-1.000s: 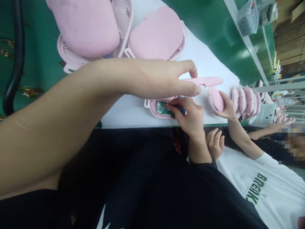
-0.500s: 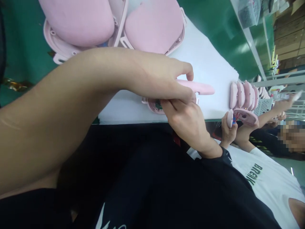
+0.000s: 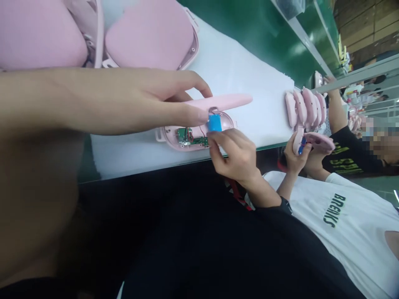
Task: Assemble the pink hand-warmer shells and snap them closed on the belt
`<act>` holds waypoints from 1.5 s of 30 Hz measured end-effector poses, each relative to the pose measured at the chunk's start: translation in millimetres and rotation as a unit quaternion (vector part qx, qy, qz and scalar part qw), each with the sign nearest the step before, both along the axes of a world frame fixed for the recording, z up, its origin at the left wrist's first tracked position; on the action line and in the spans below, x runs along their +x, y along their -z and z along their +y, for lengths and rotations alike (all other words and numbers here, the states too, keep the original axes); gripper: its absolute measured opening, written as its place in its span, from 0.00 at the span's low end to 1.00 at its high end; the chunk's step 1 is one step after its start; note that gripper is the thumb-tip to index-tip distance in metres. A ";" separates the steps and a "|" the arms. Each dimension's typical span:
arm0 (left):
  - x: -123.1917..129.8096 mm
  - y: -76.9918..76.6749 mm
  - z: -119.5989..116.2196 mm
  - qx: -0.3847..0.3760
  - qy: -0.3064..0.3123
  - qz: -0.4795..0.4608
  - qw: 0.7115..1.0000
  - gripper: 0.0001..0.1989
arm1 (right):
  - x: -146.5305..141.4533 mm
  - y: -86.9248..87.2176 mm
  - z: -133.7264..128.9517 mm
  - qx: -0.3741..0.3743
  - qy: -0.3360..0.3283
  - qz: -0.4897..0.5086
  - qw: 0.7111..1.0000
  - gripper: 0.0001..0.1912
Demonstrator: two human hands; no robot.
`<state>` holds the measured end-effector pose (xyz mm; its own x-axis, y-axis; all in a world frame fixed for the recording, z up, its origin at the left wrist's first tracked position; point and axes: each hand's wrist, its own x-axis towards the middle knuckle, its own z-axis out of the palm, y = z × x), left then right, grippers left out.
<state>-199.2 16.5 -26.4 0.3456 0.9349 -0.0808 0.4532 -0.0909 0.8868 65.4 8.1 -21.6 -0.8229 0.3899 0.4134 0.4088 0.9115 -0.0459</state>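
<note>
Pink cover [image 3: 232,101] obstructs; white sheet [image 3: 249,74] beyond offers room.

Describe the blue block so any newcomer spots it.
Start at the white sheet on the table. Near its front edge lies an open pink shell. There, the boxy blue block touching the right hand contrasts with that pink and the green circuit board.

Blue block [image 3: 215,123] over open pink shell [image 3: 228,121], green circuit board [image 3: 184,136] inside, pink cover [image 3: 233,100] alongside
</note>
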 end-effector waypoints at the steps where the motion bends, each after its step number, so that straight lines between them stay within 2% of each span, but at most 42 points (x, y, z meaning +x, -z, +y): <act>1: -3.1 -0.8 -0.6 -0.005 0.003 -0.003 1.000 0.46 | 2.2 1.3 4.0 -0.009 0.021 0.042 0.999 0.10; 3: -8.1 -1.1 -1.2 -0.016 0.023 -0.006 1.000 0.43 | 1.9 5.1 9.4 -0.026 0.062 0.072 0.995 0.09; 6: -11.7 -1.1 -1.1 0.012 0.031 -0.026 0.999 0.38 | -8.1 8.2 12.9 -0.039 0.093 0.032 0.994 0.12; 10: -9.9 -6.6 -2.2 0.019 0.024 0.012 0.999 0.45 | -18.6 0.3 13.7 -0.079 0.094 -0.011 0.992 0.14; 13: -5.0 -10.1 -4.7 0.013 0.010 0.028 0.999 0.47 | -15.6 -6.6 14.1 -0.189 0.075 -0.020 0.979 0.10; 17: 3.8 -9.1 -9.0 0.048 0.006 0.025 0.999 0.40 | -11.2 -6.4 15.1 -0.375 0.061 -0.007 0.925 0.06; 20: 8.8 -10.6 -11.1 0.035 -0.002 0.055 0.998 0.35 | -15.2 -6.1 14.3 -0.429 0.075 0.018 0.900 0.06; 23: 10.5 -15.1 -11.7 0.020 -0.028 0.064 0.997 0.34 | -21.2 -10.0 12.3 -0.439 0.093 0.015 0.894 0.06; 26: 10.5 -18.7 -12.4 0.018 -0.022 0.029 0.999 0.33 | -24.8 -14.5 11.9 -0.438 0.107 0.007 0.892 0.08; 30: 11.9 -19.3 -13.4 0.031 -0.033 0.051 0.998 0.31 | -25.2 -16.4 17.2 -0.370 0.105 0.004 0.923 0.10; 33: 11.9 -17.9 -13.2 0.047 -0.026 0.029 0.998 0.32 | -22.3 -13.6 23.9 -0.331 0.092 0.009 0.939 0.10; 38: 8.8 -15.5 -11.0 0.085 -0.024 -0.017 0.996 0.32 | -15.0 -2.8 29.0 -0.250 0.105 0.008 0.963 0.05; 40: 11.4 -13.8 -9.8 0.087 -0.049 -0.039 0.994 0.31 | -15.4 4.1 28.4 -0.228 0.089 -0.008 0.970 0.07; 42: 19.6 -9.5 -9.0 0.090 -0.077 -0.084 0.989 0.31 | -18.8 14.2 28.3 -0.230 0.042 -0.025 0.972 0.08; 45: 40.7 3.5 -8.9 0.102 -0.146 -0.156 0.972 0.31 | -26.3 33.0 29.6 -0.222 0.009 0.009 0.975 0.12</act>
<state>-158.5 7.6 -29.9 0.0409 0.9823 0.1828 0.1986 -0.1873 0.9620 39.1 37.8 -54.6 -0.8084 0.5481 0.2147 0.4198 0.7925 -0.4423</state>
